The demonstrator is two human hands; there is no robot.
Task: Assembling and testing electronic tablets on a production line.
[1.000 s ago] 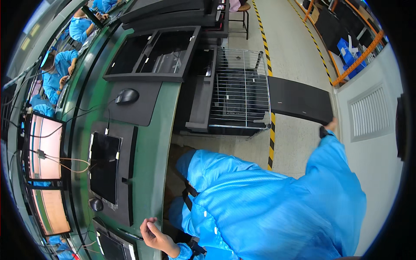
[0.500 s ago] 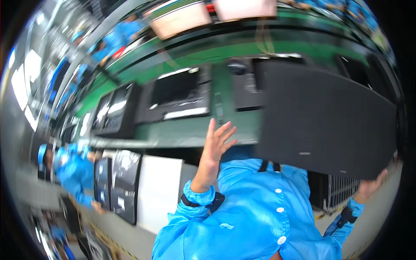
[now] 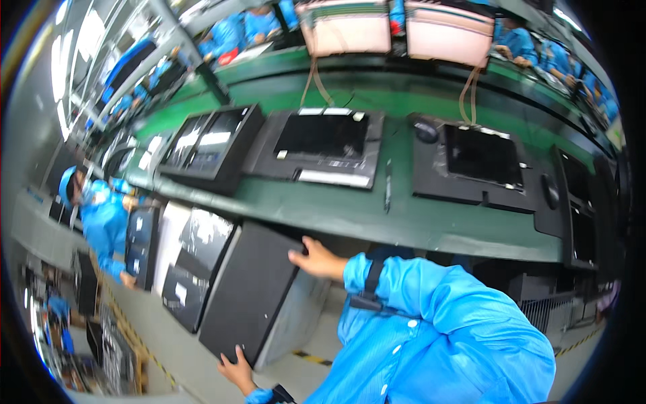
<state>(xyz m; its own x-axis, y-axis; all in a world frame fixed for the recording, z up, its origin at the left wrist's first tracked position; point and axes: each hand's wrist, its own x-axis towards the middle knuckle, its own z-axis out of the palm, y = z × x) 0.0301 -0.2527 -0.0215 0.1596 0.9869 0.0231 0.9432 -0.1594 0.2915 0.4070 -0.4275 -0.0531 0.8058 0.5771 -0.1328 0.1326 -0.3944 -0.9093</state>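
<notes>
A flat black board (image 3: 249, 286) lies tilted at my left, over a pale box-like stand (image 3: 293, 323). My right hand (image 3: 321, 260) reaches across and holds the board's far right corner, thumb and fingers at the edge. At its near edge, my left hand (image 3: 237, 372) has its fingertips on the rim. Both hands hold the board between them. Just left of it is a black tray (image 3: 195, 262) with items in shiny dark wrapping. The undersides of the fingers are partly hidden.
A green workbench (image 3: 296, 205) carries black trays with dark screens (image 3: 323, 135) (image 3: 481, 155), a black mouse (image 3: 425, 130) and a pen-like tool (image 3: 388, 187). A co-worker (image 3: 104, 215) in blue stands at the left holding a black tray (image 3: 140, 246). Pinkish panels (image 3: 346, 30) stand behind the bench.
The black board has gone from my right side over to the stand at my left. My left hand, raised and empty before, now touches its near edge. The view has turned left.
</notes>
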